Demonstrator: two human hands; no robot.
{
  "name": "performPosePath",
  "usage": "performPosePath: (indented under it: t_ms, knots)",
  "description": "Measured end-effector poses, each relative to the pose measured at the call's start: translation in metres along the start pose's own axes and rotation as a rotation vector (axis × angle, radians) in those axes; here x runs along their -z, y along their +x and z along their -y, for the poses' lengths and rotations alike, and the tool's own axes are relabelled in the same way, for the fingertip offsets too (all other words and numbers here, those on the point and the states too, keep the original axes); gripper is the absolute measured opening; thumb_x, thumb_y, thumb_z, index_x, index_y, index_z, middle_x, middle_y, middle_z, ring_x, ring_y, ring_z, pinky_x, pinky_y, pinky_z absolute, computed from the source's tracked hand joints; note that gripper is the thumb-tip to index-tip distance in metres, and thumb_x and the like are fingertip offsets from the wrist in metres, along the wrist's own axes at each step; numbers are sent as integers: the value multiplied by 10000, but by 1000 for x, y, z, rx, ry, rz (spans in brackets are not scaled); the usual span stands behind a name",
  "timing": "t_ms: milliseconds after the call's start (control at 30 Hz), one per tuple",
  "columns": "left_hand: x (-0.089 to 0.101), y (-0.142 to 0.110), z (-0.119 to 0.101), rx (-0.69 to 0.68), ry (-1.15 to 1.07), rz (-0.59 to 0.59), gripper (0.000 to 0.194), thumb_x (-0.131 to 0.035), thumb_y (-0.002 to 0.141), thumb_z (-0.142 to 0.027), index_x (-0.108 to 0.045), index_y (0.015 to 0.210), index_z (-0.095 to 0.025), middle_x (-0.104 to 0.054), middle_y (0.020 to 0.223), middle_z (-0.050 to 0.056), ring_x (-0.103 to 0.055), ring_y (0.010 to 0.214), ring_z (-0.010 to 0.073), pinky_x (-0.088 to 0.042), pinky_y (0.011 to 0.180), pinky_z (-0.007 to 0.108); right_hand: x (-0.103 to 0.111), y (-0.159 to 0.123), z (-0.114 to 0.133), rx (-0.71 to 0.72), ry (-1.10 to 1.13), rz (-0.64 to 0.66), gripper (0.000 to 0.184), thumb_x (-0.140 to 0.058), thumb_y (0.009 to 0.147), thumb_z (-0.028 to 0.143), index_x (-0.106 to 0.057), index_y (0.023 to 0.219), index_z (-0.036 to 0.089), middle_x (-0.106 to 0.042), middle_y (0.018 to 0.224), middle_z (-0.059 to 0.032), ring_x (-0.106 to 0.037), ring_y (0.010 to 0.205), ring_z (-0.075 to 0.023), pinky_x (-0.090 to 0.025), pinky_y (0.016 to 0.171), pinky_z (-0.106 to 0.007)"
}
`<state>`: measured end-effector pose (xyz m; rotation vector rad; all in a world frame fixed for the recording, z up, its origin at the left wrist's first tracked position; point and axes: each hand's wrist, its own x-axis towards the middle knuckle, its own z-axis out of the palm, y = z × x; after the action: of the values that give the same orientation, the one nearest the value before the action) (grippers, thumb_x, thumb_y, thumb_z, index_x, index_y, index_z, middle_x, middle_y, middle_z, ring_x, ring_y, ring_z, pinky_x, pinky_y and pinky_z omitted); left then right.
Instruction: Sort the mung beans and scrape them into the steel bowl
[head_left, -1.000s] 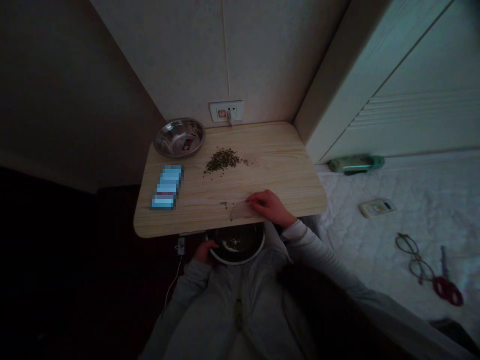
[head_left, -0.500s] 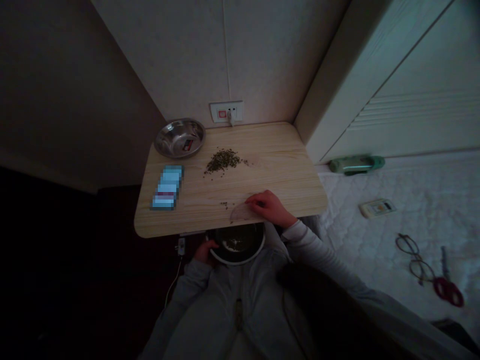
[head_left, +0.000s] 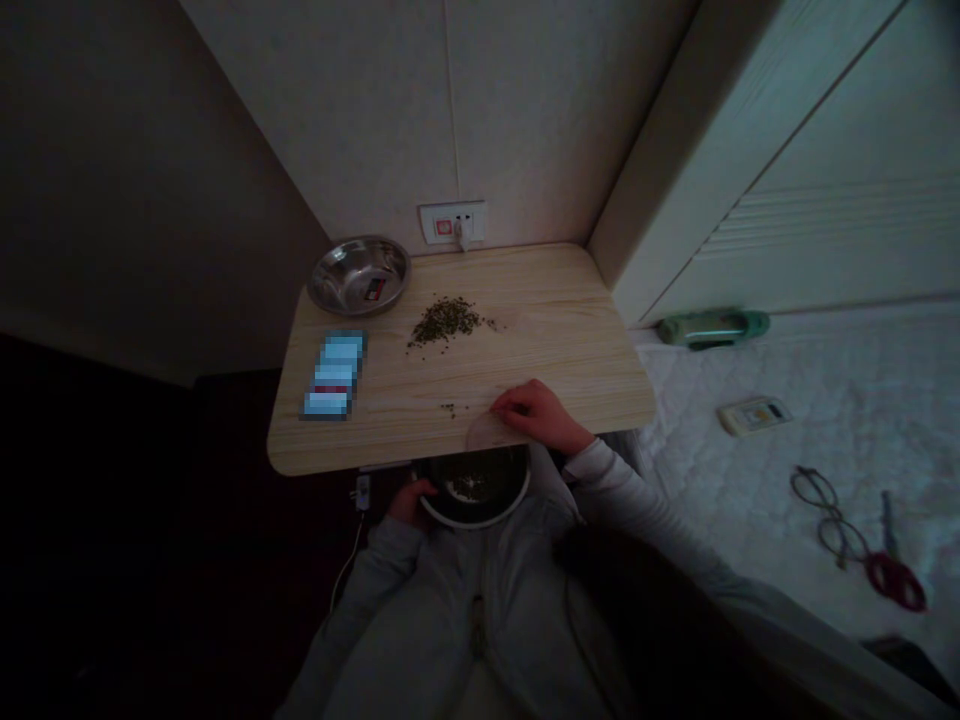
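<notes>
My right hand (head_left: 544, 415) rests at the table's front edge, fingers pinched on a thin, see-through, rounded sheet (head_left: 486, 432) that lies against the tabletop. A few small green beans (head_left: 450, 409) lie just left of it. Below the edge, in my lap, my left hand (head_left: 409, 502) grips a round bowl (head_left: 491, 519) by its left side; the bowl has a pale rim and a dark inside. Beans (head_left: 470, 486) are gathered on its bottom, and the table hides its far side. Farther back on the wooden table (head_left: 555, 360) is a loose pile of green beans (head_left: 446, 322).
A steel basin (head_left: 352, 290) stands at the back left, with a lit phone (head_left: 335, 375) in front. Behind is a wall socket (head_left: 452, 224) with a plug. On the quilted bed to the right lie a green bottle (head_left: 712, 328), a pale box (head_left: 754, 415), a cord, and red-handled scissors (head_left: 896, 580).
The see-through sheet has shifted slightly to the right at the table's edge. More beans show in the bowl, and those right at the edge are gone. Both hands have barely moved.
</notes>
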<state>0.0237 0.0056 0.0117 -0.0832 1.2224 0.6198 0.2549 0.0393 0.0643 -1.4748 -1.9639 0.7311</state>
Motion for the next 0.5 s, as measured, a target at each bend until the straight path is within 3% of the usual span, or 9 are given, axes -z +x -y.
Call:
performPosePath:
  t_ms: [167, 367, 500]
  knots:
    - [1, 4, 0, -4, -25, -40, 328, -427, 441, 24, -637, 649, -117, -671, 597, 58, -637, 725, 256, -504, 686, 380, -1, -1, -1, -37, 37, -18, 149, -508, 713, 191, -649, 757, 183, -601, 601, 15, -511, 601, -111, -346, 725, -274]
    - [-2, -4, 0, -8, 0, -67, 253, -425, 452, 29, -601, 556, -121, -645, 532, 64, -637, 711, 251, -504, 678, 367, -4, 5, -6, -195, 186, -208, 229, -430, 744, 227, -609, 873, 164, -602, 688, -14, -507, 618, -122, -383, 603, -243]
    - [-2, -7, -1, -8, 16, -50, 215, -430, 474, 21, -587, 521, -117, -635, 511, 74, -636, 712, 254, -504, 681, 359, -6, 13, -7, -238, 151, -305, 243, -419, 748, 245, -608, 874, 162, -593, 685, -21, -500, 606, -124, -376, 582, -242]
